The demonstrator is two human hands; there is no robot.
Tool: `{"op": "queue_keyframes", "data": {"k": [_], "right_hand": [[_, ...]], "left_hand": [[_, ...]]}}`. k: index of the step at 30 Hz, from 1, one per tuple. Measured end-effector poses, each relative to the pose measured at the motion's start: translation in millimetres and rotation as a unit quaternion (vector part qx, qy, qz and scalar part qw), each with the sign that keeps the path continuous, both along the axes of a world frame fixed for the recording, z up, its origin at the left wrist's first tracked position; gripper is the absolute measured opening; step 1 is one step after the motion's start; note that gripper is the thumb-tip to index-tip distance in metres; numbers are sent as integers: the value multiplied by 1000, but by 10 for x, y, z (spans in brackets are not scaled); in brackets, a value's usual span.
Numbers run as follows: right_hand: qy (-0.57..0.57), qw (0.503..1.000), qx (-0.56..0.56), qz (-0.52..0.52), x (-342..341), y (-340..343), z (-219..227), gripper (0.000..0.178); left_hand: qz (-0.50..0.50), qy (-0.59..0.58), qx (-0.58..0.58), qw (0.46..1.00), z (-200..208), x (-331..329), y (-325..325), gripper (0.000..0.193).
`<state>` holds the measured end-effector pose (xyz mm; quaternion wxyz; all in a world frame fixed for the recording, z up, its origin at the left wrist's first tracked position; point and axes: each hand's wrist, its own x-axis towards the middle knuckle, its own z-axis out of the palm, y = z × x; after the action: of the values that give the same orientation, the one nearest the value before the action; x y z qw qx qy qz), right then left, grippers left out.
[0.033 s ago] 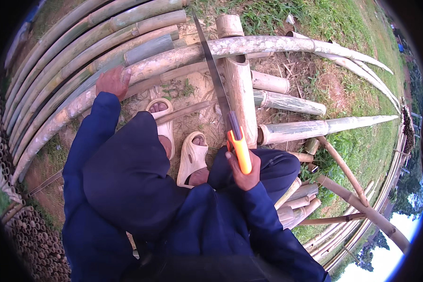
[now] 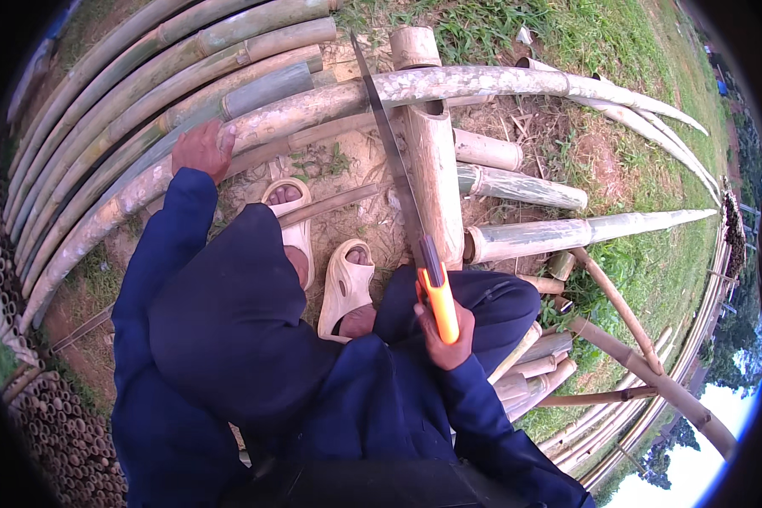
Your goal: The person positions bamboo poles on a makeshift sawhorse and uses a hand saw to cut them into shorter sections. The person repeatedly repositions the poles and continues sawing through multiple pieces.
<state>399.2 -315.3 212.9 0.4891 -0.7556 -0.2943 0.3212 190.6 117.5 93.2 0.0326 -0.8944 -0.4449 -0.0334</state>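
My right hand [image 2: 450, 337] is closed round the orange handle of a hand saw [image 2: 394, 148], low in front of my bent knee. Its long dark blade runs away from me and crosses a long pale bamboo pole [image 2: 466, 82], with the teeth edge at the pole. That pole lies across a thick notched bamboo log [image 2: 432, 186], just right of the blade. To the left, my left hand [image 2: 203, 151] is laid over the same pole, gripping it from above. How deep any cut goes is too small to tell.
Several long bamboo poles [image 2: 169, 80] lie side by side at the left. Short cut bamboo pieces [image 2: 525, 186] lie right of the log. My sandalled feet [image 2: 347, 284] stand below the pole, beside a flat bamboo strip [image 2: 330, 203]. Stacked bamboo ends [image 2: 68, 432] fill the lower left.
My right hand has drawn the saw a little toward me and slightly to the right. My left hand and the pole stay nearly as they were.
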Motion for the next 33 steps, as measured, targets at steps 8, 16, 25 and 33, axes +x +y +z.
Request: {"op": "queue_keyframes", "data": {"k": [8, 16, 25, 33], "right_hand": [[13, 1000, 9, -23, 386, 792, -583, 15], [28, 999, -20, -11, -47, -139, 25, 27], [4, 997, 72, -21, 381, 1114, -580, 15], [-39, 998, -40, -6, -160, -458, 226, 35]], "left_hand": [[-8, 4, -16, 1000, 121, 281, 49, 50], [-18, -35, 37, 999, -46, 33, 20, 49], [-28, -23, 4, 999, 1, 119, 66, 51], [1, -10, 3, 1000, 77, 104, -52, 51]]}}
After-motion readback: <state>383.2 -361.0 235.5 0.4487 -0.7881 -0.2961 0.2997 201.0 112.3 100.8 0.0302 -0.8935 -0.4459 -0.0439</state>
